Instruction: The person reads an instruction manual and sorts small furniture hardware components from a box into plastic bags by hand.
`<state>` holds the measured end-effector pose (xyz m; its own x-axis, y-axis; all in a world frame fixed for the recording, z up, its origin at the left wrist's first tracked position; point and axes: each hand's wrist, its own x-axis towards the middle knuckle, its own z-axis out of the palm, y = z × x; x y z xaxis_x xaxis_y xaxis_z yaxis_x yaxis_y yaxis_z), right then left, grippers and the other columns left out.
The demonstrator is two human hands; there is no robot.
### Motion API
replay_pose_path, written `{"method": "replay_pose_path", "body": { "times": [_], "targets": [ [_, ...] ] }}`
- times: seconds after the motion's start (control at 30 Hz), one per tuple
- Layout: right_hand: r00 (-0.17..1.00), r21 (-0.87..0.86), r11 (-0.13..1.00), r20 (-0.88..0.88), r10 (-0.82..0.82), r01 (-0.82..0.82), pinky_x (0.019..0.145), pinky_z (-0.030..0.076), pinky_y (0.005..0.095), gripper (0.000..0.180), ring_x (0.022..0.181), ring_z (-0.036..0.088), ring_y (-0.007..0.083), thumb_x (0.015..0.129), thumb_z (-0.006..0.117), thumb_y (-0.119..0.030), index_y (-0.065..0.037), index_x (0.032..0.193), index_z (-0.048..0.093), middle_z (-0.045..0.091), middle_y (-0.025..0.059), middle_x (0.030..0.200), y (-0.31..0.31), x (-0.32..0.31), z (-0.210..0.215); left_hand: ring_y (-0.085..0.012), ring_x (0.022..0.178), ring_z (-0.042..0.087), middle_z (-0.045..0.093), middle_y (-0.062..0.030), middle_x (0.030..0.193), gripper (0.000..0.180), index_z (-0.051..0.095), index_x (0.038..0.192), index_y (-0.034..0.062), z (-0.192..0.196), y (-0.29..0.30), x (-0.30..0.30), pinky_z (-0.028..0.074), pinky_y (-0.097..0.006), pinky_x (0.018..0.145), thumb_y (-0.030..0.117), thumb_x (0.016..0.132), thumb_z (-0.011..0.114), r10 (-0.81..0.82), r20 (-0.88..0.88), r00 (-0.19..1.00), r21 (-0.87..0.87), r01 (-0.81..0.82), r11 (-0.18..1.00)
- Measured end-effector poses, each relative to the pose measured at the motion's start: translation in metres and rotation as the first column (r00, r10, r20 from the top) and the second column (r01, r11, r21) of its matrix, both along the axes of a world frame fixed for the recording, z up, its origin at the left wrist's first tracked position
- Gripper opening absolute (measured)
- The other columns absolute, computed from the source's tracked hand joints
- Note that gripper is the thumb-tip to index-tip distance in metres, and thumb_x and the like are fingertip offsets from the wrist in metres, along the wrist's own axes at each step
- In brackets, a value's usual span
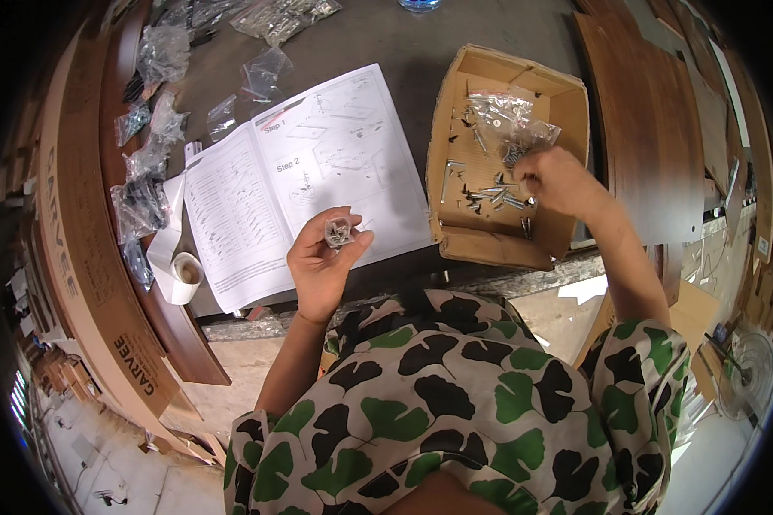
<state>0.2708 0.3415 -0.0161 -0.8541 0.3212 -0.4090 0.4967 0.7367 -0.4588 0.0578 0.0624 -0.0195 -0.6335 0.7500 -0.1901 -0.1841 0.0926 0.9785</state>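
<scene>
Plastic pouch [338, 231] is pinched by left hand [320, 264]; right hand [563, 181] hides its grip, so I cannot tell.

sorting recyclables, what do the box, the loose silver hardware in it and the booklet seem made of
Box: probably cardboard, matte brown, with rough, worn-looking edges.
Silver hardware: likely metal, shiny, judging by its bright glints; which metal, I can't tell.
Booklet: most likely paper, smooth and white, its thin printed pages lying open.

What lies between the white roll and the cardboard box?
In the head view, the open instruction booklet lies between the white roll and the cardboard box; the left hand, holding a small clear bag, shows in front of it.
</scene>
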Motion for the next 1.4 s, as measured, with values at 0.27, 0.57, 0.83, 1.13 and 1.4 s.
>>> {"method": "replay_pose_path", "body": {
  "times": [0.27,0.57,0.83,1.13,1.4],
  "targets": [
    [0.963,0.222,0.946,0.185,0.195,-0.235,0.090,0.044,0.0385,0.032,0.097,0.057,0.0294,0.057,0.077,-0.013,-0.004,0.085,0.064,0.063,0.0112,0.089,-0.034,0.016,-0.011,-0.0113,0.087,0.058,0.063,-0.0074,0.100,0.035,0.060,0.107,-0.0006,-0.003,0.002,-0.005,0.048,-0.026,0.079,-0.008,0.075,0.071,-0.007,-0.004,1.000,-0.048,0.007,0.999],
    [0.989,0.234,0.970,-0.147,-0.032,0.066,0.078,0.050,0.0410,0.017,0.089,0.060,0.0331,0.070,0.057,0.004,0.000,0.086,0.062,0.062,0.0161,0.086,-0.002,0.010,0.021,-0.0124,0.088,0.058,0.064,-0.0062,0.097,0.031,0.061,0.104,0.0011,-0.001,0.016,-0.007,0.047,-0.026,0.080,-0.007,0.075,0.071,0.000,-0.025,1.000,-0.096,-0.002,0.995],
    [0.965,0.220,0.974,-0.261,-0.002,0.061,0.084,0.050,0.0386,0.039,0.101,0.057,0.0306,0.070,0.055,0.005,-0.006,0.107,0.063,0.056,0.0140,0.108,-0.022,-0.002,0.000,-0.0121,0.084,0.058,0.063,-0.0097,0.101,0.038,0.059,0.109,-0.0016,-0.007,0.028,-0.012,0.049,-0.027,0.079,-0.009,0.074,0.072,-0.050,0.003,0.999,-0.134,0.050,0.990],
    [0.998,-0.016,0.999,-0.056,-0.033,0.032,0.079,0.049,0.0416,0.035,0.095,0.058,0.0330,0.072,0.057,0.006,-0.008,0.104,0.063,0.059,0.0131,0.095,-0.024,0.008,0.012,-0.0118,0.084,0.058,0.063,-0.0096,0.101,0.037,0.059,0.108,-0.0014,-0.009,0.025,-0.017,0.049,-0.027,0.078,-0.009,0.074,0.072,-0.038,-0.025,0.999,-0.100,0.035,0.994],
    [0.949,0.209,0.950,-0.263,-0.172,0.230,0.088,0.047,0.0406,0.049,0.106,0.054,0.0327,0.074,0.056,0.005,-0.015,0.118,0.060,0.049,0.0140,0.127,-0.027,-0.026,0.006,-0.0115,0.084,0.058,0.063,-0.0095,0.101,0.035,0.060,0.107,-0.0006,-0.003,0.018,-0.014,0.049,-0.026,0.078,-0.008,0.074,0.072,-0.035,-0.019,0.999,-0.061,0.034,0.998]
  ]
}}
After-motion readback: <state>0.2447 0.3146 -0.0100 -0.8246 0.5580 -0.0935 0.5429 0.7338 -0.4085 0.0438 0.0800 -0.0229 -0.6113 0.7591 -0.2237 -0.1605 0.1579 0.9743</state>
